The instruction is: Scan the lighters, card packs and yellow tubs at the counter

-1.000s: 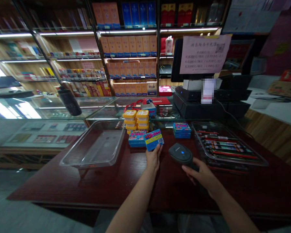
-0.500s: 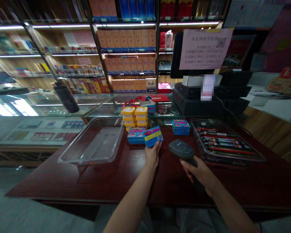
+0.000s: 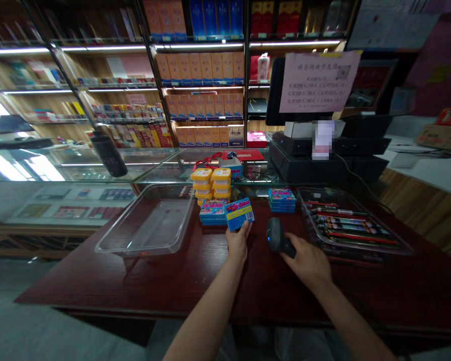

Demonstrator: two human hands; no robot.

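Observation:
My left hand point(image 3: 238, 241) grips a small blue pack point(image 3: 239, 214) with a yellow label strip, holding it tilted above the dark red counter point(image 3: 97, 281). My right hand point(image 3: 306, 260) is wrapped round a black barcode scanner point(image 3: 275, 234), whose head is turned toward the blue pack, a short gap to its right. Just behind the held pack lies a stack of similar blue packs point(image 3: 213, 212). A second stack of blue packs point(image 3: 281, 199) sits further right.
An empty clear plastic tray point(image 3: 150, 220) sits left of my hands. Stacked yellow tubs point(image 3: 211, 184) stand behind the blue packs. A clear tray of pens point(image 3: 351, 225) lies to the right. A till with screen point(image 3: 323, 150) and glass cases stand behind; shelves of boxed goods line the wall.
My right hand has turned the scanner from lying flat to pointing its head at the blue pack and moved it closer. The left hand and pack stayed nearly still.

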